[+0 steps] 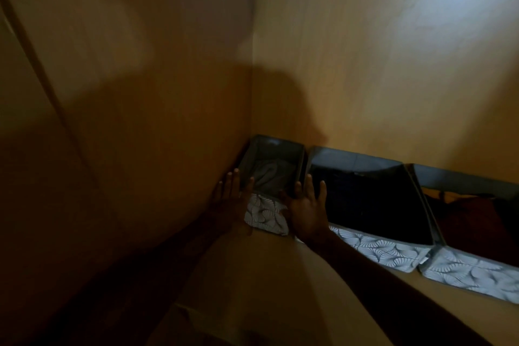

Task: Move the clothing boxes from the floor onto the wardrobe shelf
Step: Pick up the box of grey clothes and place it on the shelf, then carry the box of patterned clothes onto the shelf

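On wardrobe shelf (280, 275), corner box (269, 174): left hand (229, 198), right hand (307, 208) flank it, fingers (309, 185) straight, released.

The left hand (229, 196) and right hand (307, 206) are bare, as are both forearms (379, 275).

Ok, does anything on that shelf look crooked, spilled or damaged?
Nothing clearly wrong. The narrow corner box, middle box and right box stand upright in a row against the back wall, nothing spilled. The corner box's patterned front, between the left hand and right hand, looks slightly rumpled, though the dim light leaves that unsure.
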Demonstrator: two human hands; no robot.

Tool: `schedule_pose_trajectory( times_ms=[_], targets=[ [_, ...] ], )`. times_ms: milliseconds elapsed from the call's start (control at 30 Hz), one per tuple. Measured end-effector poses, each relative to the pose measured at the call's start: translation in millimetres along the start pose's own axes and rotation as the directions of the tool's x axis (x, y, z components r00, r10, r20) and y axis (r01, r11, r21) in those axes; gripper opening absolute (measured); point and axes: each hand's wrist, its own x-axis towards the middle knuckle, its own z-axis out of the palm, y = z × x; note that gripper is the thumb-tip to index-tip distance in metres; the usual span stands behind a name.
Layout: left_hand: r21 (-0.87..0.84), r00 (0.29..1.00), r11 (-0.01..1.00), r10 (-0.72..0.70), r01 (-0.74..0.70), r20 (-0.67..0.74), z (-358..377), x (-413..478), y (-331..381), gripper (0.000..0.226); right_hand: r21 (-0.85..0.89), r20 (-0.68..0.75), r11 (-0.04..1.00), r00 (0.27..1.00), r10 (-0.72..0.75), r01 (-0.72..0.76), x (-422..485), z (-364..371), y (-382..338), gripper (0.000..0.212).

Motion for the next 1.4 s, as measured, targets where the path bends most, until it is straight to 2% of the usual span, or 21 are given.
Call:
schedule_pose_trajectory(
  times_ms=[100, 200, 233, 300, 367, 433, 467, 533, 567, 633, 700, 733, 833, 967, 1067, 1200, 1400],
  targets=[
    [-0.039, 1.000, 0.999, 0.018, -0.018, 0.014, -2.6, -0.8, -1.7, 0.138, 0.034, 0.022, 0.999, 1.000, -0.001, 0.000, -1.1, -1.3, 0.6, 0.052],
    [-0.032, 0.995, 0.999, -0.012, 0.008, -0.101, -0.3, -9.8, -1.1, 0.153, 0.076, 0.043, 0.997, 0.999, -0.032, 0.029, -5.8, -5.8, 1.5, 0.054],
    [-0.047, 0.991, 0.999, -0.010, 0.004, -0.133, -1.4, -10.4, 0.2, 0.151, 0.100, 0.037, 0.995, 0.999, -0.030, 0.026, -6.5, -8.5, 3.2, 0.056],
    [-0.163, 0.990, 0.986, 0.008, -0.031, -0.140, -1.2, -25.0, 6.9, 0.128, 0.183, 0.003, 0.983, 1.000, -0.023, 0.022, -14.4, -11.9, 1.8, 0.057],
    [-0.455, 0.983, 0.890, -0.059, -0.027, -0.175, -2.8, -42.2, 20.3, 0.101, 0.287, -0.070, 0.958, 0.998, -0.006, 0.026, -24.6, -13.6, 1.2, 0.057],
    [-0.720, 0.966, 0.692, -0.217, 0.053, -0.138, -1.2, -69.3, 34.9, 0.083, 0.391, -0.176, 0.915, 0.984, -0.028, 0.096, -37.7, -10.3, -0.1, 0.055],
    [-0.809, 0.954, 0.574, -0.295, 0.127, -0.059, 1.4, -86.8, 41.2, 0.077, 0.447, -0.229, 0.883, 0.972, -0.045, 0.146, -46.2, -7.4, -1.1, 0.054],
    [-0.872, 0.917, 0.437, -0.398, 0.221, 0.033, 11.1, -119.4, 47.1, 0.070, 0.554, -0.304, 0.790, 0.947, -0.102, 0.263, -63.6, -3.2, -3.9, 0.051],
    [-0.876, 0.909, 0.426, -0.416, 0.225, 0.031, 15.1, -135.5, 48.9, 0.065, 0.603, -0.322, 0.739, 0.939, -0.119, 0.300, -73.9, -3.3, -6.8, 0.050],
    [-0.899, 0.890, 0.387, -0.455, 0.206, 0.008, 20.7, -171.8, 56.5, 0.051, 0.728, -0.264, 0.622, 0.955, -0.132, 0.287, -99.1, -3.6, -14.5, 0.048],
    [-0.944, 0.854, 0.255, -0.518, 0.210, 0.050, 24.6, -201.9, 63.4, 0.041, 0.830, -0.174, 0.515, 0.976, -0.127, 0.215, -120.7, -3.4, -22.3, 0.044],
    [-0.955, 0.827, 0.209, -0.559, 0.211, 0.060, 28.1, -218.4, 67.2, 0.038, 0.854, -0.131, 0.485, 0.980, -0.151, 0.189, -130.8, -2.3, -26.0, 0.044],
    [-0.952, 0.734, 0.165, -0.675, 0.259, 0.082, 39.1, -269.7, 86.8, 0.034, 0.887, -0.012, 0.437, 0.955, -0.297, 0.147, -160.9, -0.8, -33.3, 0.050],
    [-0.940, 0.560, 0.042, -0.812, 0.338, 0.165, 59.1, -351.0, 121.5, 0.033, 0.933, 0.052, 0.336, 0.873, -0.484, 0.131, -204.3, 1.3, -51.4, 0.054],
    [-0.925, 0.398, -0.088, -0.885, 0.370, 0.244, 71.1, -413.1, 149.0, 0.030, 0.934, 0.109, 0.335, 0.795, -0.597, 0.123, -239.2, 5.6, -66.9, 0.057],
    [-0.898, 0.148, -0.210, -0.947, 0.386, 0.285, 80.4, -503.0, 189.3, 0.028, 0.946, 0.075, 0.255, 0.628, -0.774, 0.201, -295.8, 8.6, -97.0, 0.055],
    [-0.885, -0.133, -0.328, -0.945, 0.331, 0.300, 81.1, -614.8, 244.7, 0.026, 0.957, 0.055, 0.154, 0.366, -0.929, 0.246, -387.2, -7.4, -154.1, 0.054]
  ],
)
